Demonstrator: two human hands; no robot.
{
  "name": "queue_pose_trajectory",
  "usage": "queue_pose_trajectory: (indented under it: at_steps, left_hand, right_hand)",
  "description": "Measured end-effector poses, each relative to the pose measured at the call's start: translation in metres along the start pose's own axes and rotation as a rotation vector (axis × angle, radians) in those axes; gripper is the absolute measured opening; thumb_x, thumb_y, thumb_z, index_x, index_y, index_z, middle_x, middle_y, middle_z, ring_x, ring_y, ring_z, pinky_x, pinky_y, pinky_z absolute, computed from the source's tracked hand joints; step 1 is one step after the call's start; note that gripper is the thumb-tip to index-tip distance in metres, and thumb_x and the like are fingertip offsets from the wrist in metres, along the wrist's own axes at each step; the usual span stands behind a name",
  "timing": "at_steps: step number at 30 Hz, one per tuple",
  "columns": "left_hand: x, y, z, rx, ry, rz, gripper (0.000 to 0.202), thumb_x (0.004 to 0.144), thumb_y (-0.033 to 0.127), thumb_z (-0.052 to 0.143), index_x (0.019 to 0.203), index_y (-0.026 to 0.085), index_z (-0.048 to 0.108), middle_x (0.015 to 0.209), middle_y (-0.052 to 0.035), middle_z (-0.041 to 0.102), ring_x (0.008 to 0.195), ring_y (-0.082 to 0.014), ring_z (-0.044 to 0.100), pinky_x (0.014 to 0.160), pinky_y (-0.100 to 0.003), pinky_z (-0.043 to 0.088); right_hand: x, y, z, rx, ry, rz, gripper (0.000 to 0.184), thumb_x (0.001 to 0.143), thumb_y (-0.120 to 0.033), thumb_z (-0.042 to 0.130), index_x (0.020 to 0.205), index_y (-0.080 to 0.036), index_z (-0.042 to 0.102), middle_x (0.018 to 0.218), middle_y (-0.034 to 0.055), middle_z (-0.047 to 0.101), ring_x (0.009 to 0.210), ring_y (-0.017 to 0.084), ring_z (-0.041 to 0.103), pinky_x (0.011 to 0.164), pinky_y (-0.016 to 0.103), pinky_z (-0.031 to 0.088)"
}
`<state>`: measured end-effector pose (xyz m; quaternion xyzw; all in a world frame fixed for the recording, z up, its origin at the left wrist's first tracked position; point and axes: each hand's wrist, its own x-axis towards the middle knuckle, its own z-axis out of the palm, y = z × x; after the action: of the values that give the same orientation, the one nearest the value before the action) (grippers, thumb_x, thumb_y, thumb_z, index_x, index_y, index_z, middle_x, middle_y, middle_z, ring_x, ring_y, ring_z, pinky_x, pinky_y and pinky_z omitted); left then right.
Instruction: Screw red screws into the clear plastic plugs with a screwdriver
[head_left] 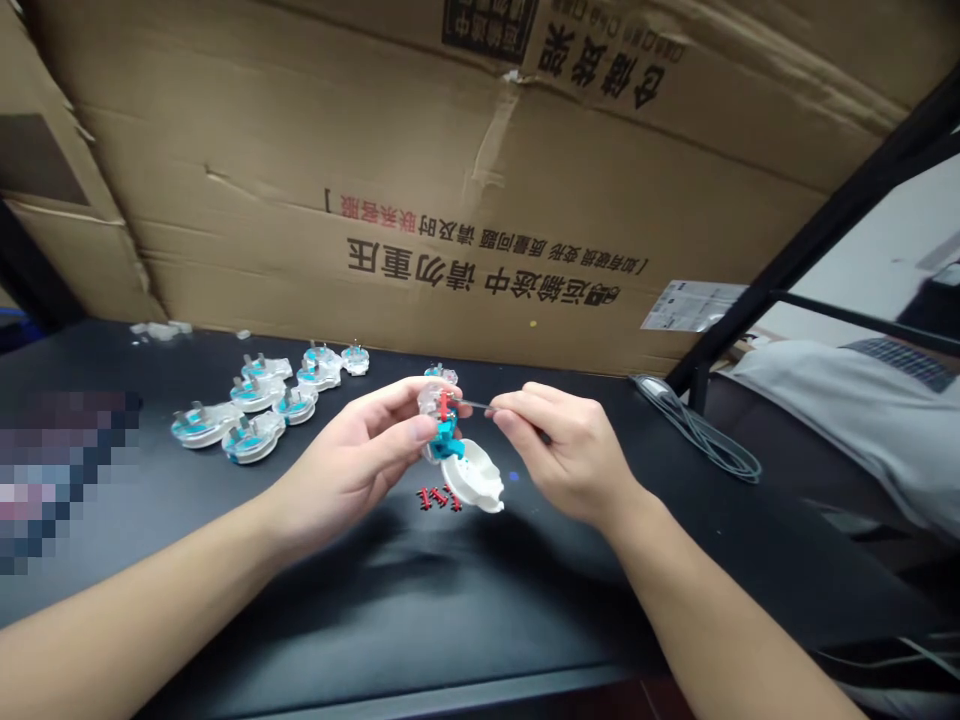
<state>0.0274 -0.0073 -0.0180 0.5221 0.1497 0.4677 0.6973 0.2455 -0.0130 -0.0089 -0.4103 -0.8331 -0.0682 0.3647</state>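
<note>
The left hand (349,455) grips a clear plug housing (433,405) with teal and red parts above the black worktop (525,620); the right hand (562,450) pinches a thin metal tool (472,403) against it. A white plug cover (472,478) and small red parts (439,497) lie just below; similar plugs (255,395) sit well left.

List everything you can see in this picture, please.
Held plug: one, clear with teal and red, in left hand
Thin tool: one, metal, in right hand
Plugs: about nine, clear and teal, mostly left of hands
White cover: one, white, on table below hands
Red parts: several, red, beside cover
Cable: one, grey, coiled, on table at right
Table: one, black, under these things
Cardboard: one sheet, brown, behind table
Left hand: one, bare, gripping plug
Right hand: one, bare, gripping tool
</note>
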Motion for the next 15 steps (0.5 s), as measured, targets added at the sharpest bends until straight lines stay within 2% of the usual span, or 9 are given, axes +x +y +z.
queue_pose_trajectory:
  at_steps: [3,7,11,15]
  left_hand:
    - [0.0002,-0.0006,0.0004,-0.007,-0.008,0.005,0.019,0.090,0.025,0.069,0.108,0.023,0.075,0.106,-0.0033,0.075,0.105,-0.0150,0.066,0.092,-0.020,0.051]
    - [0.0004,-0.0017,-0.0003,-0.003,-0.036,0.000,0.019,0.090,0.024,0.069,0.108,0.023,0.075,0.107,-0.0034,0.075,0.105,-0.0152,0.067,0.093,-0.020,0.051]
    - [0.0010,-0.0026,-0.0024,0.001,-0.022,-0.009,0.020,0.091,0.025,0.068,0.110,0.024,0.074,0.108,-0.0035,0.075,0.104,-0.0151,0.067,0.092,-0.020,0.051]
    - [0.0002,-0.0023,-0.0026,0.003,-0.005,-0.038,0.020,0.090,0.027,0.069,0.109,0.022,0.074,0.108,-0.0051,0.075,0.106,-0.0167,0.066,0.091,-0.022,0.052]
  right_hand:
    - [0.0001,0.0006,0.0013,0.079,0.000,0.005,0.029,0.100,-0.027,0.047,0.084,-0.016,0.070,0.076,0.0045,0.068,0.067,0.014,0.060,0.063,0.026,0.043]
    - [0.0011,0.0001,0.0019,0.133,-0.001,0.006,0.029,0.100,-0.025,0.048,0.084,-0.016,0.071,0.078,0.0044,0.070,0.069,0.014,0.062,0.064,0.026,0.045]
    - [0.0010,0.0001,0.0009,0.104,0.027,0.007,0.027,0.098,-0.025,0.052,0.087,-0.016,0.075,0.070,0.0024,0.065,0.062,0.012,0.057,0.060,0.026,0.043]
    - [-0.0001,0.0002,-0.0006,0.045,0.075,0.006,0.025,0.096,-0.027,0.056,0.099,-0.015,0.078,0.067,0.0014,0.060,0.057,0.011,0.052,0.056,0.026,0.041]
